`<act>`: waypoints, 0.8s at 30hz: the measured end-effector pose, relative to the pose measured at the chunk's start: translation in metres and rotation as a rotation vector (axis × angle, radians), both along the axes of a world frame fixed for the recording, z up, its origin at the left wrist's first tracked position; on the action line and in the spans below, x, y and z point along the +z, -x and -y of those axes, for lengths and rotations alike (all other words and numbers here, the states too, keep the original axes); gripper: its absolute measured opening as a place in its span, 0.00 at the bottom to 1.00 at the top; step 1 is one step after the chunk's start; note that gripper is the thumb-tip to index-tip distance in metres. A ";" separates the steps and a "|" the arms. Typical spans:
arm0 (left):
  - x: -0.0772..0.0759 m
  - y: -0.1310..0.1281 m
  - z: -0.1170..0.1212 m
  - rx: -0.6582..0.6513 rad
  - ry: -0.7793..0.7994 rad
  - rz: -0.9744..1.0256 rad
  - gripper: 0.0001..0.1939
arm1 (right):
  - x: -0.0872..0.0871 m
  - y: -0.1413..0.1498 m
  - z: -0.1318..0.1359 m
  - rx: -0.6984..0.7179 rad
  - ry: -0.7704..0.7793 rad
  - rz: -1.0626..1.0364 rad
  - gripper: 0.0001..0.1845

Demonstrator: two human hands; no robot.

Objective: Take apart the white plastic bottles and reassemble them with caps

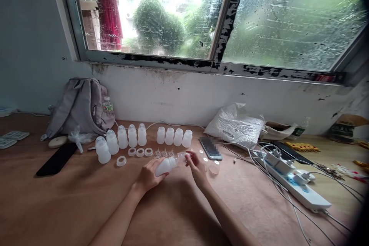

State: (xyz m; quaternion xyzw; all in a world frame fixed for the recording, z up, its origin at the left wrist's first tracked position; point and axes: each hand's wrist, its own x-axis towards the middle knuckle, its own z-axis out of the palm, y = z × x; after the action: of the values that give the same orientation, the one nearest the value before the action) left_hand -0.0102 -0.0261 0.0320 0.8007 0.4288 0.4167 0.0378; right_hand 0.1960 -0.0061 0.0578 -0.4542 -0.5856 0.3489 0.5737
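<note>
White plastic at left on the table (pixel 95 200): five covered bottles (pixel 122 138), looking complete. Next, loose collar rings (pixel 140 152). Centre, just above the table, tilted baby bottle (pixel 163 167) gripped in left hand (pixel 148 176); behind, four topless bottles (pixel 178 137), unassembled. At its mouth, clear piece (pixel 181 157), probably a cover, pinched by right hand (pixel 197 167).

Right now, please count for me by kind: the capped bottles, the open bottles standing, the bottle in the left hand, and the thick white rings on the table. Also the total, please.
Capped bottles: 5
Open bottles, standing: 4
Bottle in left hand, tilted: 1
Thick white rings: 4
Total: 14
</note>
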 end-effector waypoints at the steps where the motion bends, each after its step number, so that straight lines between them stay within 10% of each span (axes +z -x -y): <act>1: 0.000 0.000 0.000 -0.004 0.001 -0.003 0.26 | -0.005 0.005 0.001 0.023 0.001 -0.023 0.17; 24: -0.003 -0.008 0.008 -0.063 -0.051 -0.112 0.25 | -0.025 0.020 0.027 -0.001 0.032 -0.110 0.13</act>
State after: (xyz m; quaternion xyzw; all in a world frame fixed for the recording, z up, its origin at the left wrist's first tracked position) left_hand -0.0025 -0.0341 0.0292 0.8366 0.3941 0.3805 0.0066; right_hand 0.1757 -0.0331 0.0327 -0.4436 -0.5475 0.3824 0.5977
